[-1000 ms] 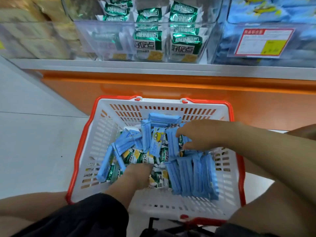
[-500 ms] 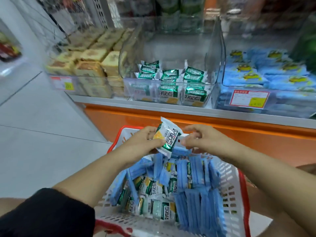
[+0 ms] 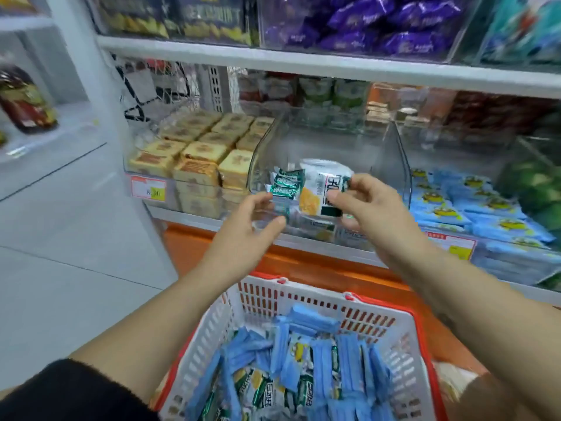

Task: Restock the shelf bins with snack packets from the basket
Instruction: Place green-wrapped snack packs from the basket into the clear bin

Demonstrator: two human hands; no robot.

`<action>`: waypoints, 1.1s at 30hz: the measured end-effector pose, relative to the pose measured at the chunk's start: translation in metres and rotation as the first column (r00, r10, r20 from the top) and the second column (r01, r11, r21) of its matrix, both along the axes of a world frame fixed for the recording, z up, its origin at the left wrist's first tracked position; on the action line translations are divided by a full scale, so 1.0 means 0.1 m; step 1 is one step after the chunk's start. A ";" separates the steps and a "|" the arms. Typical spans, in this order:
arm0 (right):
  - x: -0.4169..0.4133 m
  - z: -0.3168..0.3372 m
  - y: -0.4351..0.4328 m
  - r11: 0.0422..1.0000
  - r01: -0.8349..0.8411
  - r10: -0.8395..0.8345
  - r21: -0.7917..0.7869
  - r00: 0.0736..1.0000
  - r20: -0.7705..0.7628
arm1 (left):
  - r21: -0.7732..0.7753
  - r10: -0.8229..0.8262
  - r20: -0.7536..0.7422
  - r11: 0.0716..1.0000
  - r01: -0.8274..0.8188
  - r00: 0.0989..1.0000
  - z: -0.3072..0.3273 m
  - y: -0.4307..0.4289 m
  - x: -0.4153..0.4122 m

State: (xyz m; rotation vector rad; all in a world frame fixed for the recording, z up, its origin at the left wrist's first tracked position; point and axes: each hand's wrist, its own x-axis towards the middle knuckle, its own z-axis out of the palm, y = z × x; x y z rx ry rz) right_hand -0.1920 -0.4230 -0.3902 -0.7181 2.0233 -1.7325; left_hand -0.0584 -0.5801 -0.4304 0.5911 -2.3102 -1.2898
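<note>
Now the shelf (image 3: 303,60) stands before the person, the red-and-white basket (image 3: 306,296) below it full of blue and green packets; at the clear middle bin (image 3: 394,153), the right hand (image 3: 368,205) pinches a green-and-white snack packet (image 3: 318,192), the left hand (image 3: 253,220) loose and empty beside it. Next, I judge, it must drop inside.

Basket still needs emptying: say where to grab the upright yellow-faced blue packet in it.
Pinch the blue packet by its top edge, coming straight down from above. It stands on end in the basket, wedged between neighbours, so only the top is free.
</note>
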 end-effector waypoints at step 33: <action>-1.63 -0.15 -1.21 0.508 0.110 0.487 0.854 0.782 -0.390 | -0.611 0.086 0.375 0.772 0.176 0.923 -0.25 -0.31 -0.07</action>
